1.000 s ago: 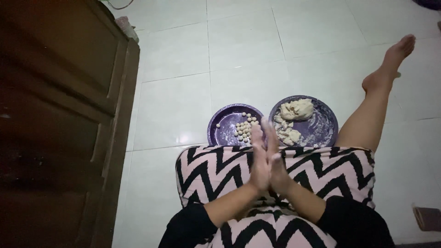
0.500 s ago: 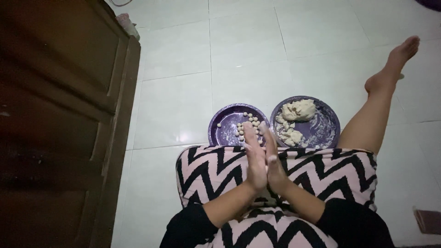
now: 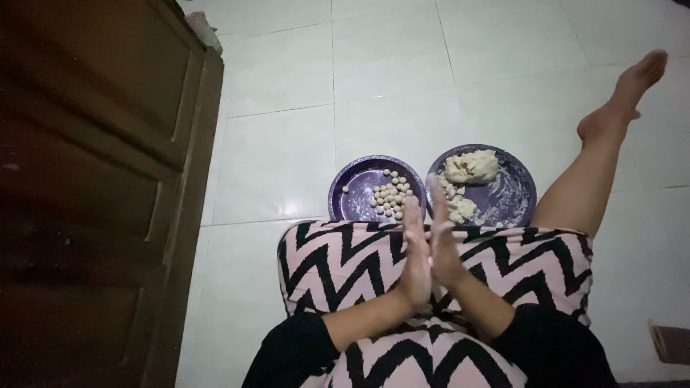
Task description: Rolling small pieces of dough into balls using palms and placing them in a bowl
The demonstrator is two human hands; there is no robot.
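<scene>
pale dough shows the progress: a cluster of small round dough balls [image 3: 390, 197] already sits in the left purple round plate [image 3: 356, 188], while a rough lump of dough [image 3: 471, 167] waits in the right purple plate [image 3: 517, 194]. left hand [image 3: 415, 253] and right hand [image 3: 444, 248] press flat, palm to palm, above the zigzag-patterned lap; whatever lies between them is hidden.

I noted black sleeves [image 3: 295, 352] at the lower centre of the frame, pushed up to leave the forearms bare. The garment [image 3: 503, 262] over the lap was pale pink with bold black zigzag stripes. Both hands [image 3: 428, 248] were bare, ringless; the foot [image 3: 625, 90] at upper right was unshod.
</scene>
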